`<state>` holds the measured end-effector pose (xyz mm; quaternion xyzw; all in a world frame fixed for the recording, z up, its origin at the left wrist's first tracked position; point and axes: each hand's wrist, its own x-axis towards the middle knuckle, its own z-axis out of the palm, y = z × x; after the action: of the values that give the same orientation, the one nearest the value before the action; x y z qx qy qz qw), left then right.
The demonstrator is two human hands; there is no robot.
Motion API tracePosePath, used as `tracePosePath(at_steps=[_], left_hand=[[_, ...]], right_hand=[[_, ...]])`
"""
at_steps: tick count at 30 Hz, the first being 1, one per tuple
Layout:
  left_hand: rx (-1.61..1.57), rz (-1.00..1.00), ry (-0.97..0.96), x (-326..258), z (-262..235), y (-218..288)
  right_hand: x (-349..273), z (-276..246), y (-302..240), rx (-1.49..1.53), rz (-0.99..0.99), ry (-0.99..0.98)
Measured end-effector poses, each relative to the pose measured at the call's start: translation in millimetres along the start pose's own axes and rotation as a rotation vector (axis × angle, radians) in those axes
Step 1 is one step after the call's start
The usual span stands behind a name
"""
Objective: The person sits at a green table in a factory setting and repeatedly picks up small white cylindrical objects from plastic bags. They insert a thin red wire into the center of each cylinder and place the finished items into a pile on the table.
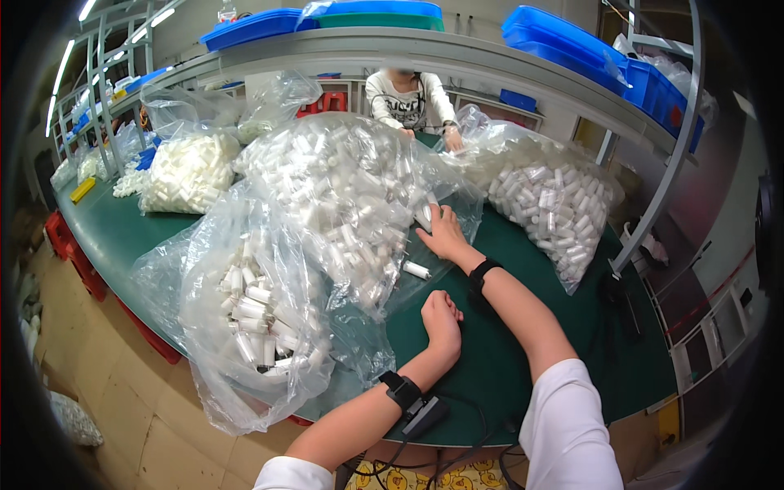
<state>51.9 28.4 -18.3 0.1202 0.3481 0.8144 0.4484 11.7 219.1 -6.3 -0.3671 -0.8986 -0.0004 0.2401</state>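
My right hand (447,237) reaches to the near right edge of a big clear plastic bag (335,196) full of white cylinders with clear ends. Its thumb and fingers are around a white cylinder (423,216) at that edge. Just below, another white cylinder (416,270) lies loose on the green table (506,327). Nearer to me, my left hand (442,325) is closed with curled fingers above the tabletop; whatever it may hold is hidden. Left of it stands an opened clear bag (196,302) with more cylinders (253,314) inside.
Another full bag (551,204) lies at the right, where a co-worker (408,98) across the table touches it. A bag of white pieces (188,171) stands at the far left. Blue trays (563,53) sit on the overhead shelf (367,39). Cables (465,416) run near my left wrist.
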Motion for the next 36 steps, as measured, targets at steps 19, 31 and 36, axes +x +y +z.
tracePosePath(at_steps=[19, 31, 36], left_hand=[[0.057, 0.082, -0.077, 3, 3, 7], [0.133, -0.154, -0.287, 5, -3, -2], [-0.102, -0.288, -0.353, 16, -10, 3]], right_hand=[[11, -15, 17, 0.293, 0.055, -0.116], [-149, -97, -3, 1.147, 0.154, 0.008], [-153, -97, 5, 1.061, 0.032, 0.068]])
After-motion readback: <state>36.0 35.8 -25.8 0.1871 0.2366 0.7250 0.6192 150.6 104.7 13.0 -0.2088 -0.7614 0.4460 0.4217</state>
